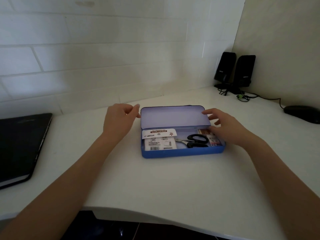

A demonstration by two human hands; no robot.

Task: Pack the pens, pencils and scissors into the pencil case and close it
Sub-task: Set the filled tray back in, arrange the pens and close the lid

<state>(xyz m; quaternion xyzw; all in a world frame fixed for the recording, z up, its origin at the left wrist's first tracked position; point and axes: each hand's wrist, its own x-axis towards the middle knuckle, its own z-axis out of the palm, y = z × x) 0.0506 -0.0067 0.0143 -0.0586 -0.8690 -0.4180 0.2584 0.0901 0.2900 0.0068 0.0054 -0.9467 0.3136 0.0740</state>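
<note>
A blue tin pencil case (pixel 181 153) lies open on the white desk, its lid (pixel 173 117) standing upright at the back. Inside lie black-handled scissors (pixel 194 140), a white sticky-note pack (pixel 159 138) on the left and a small 2B lead packet (pixel 213 140) on the right. My left hand (pixel 119 118) hovers at the lid's left edge, fingers loosely curled, holding nothing. My right hand (pixel 223 126) reaches over the case's right end with fingers spread; its fingertips are near the lid's right corner. Whether either hand touches the lid is unclear.
A closed black laptop (pixel 20 146) lies at the left. Two black speakers (pixel 235 71) with cables stand in the back right corner, and a black mouse (pixel 303 114) sits at the far right. The white desk (pixel 155 184) has a curved front edge near me.
</note>
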